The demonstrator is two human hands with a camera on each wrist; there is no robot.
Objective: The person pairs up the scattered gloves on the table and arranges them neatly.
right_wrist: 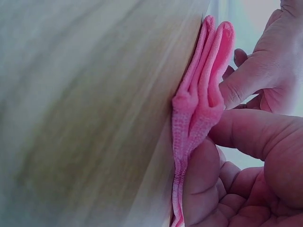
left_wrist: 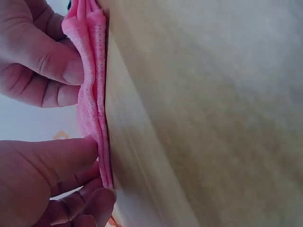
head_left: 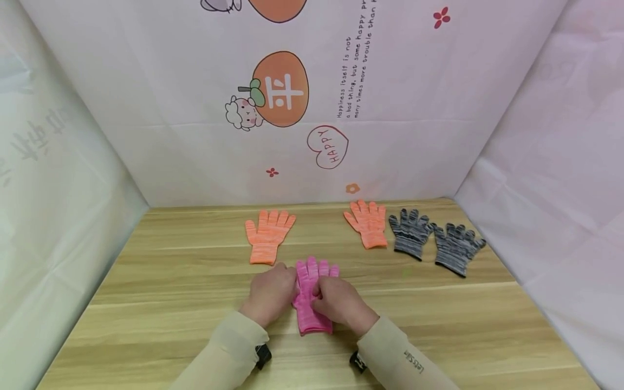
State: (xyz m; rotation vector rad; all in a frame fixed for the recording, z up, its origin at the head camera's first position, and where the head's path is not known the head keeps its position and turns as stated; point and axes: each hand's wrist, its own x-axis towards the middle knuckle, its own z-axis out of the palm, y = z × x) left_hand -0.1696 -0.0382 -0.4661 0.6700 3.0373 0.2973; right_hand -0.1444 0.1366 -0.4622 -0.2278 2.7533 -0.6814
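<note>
In the head view, the pink glove (head_left: 305,290) lies flat at the lower center of the frame, its fingers toward the top edge and its cuff toward the bottom. Your left hand (head_left: 273,290) is at its left edge; the thumb lies over the fabric and the fingertips sit at the rim, closed in a narrow pinch. Your right hand (head_left: 341,303) is at its right side, with the thumb and bent forefinger close together, gripping the upper face; how much fabric lies between them is hidden. Both wrist views show layered pink fabric edges against the wooden table (head_left: 185,303). Just above and left of your left hand, note the left orange glove (head_left: 270,236), laid flat with its cuff toward the bottom. Right of center, the second orange glove (head_left: 369,223) lies near the white backdrop (head_left: 414,151). To its right are one grey glove (head_left: 411,235) and, beside it, another grey glove (head_left: 457,250), both with dark cuff edges.
</note>
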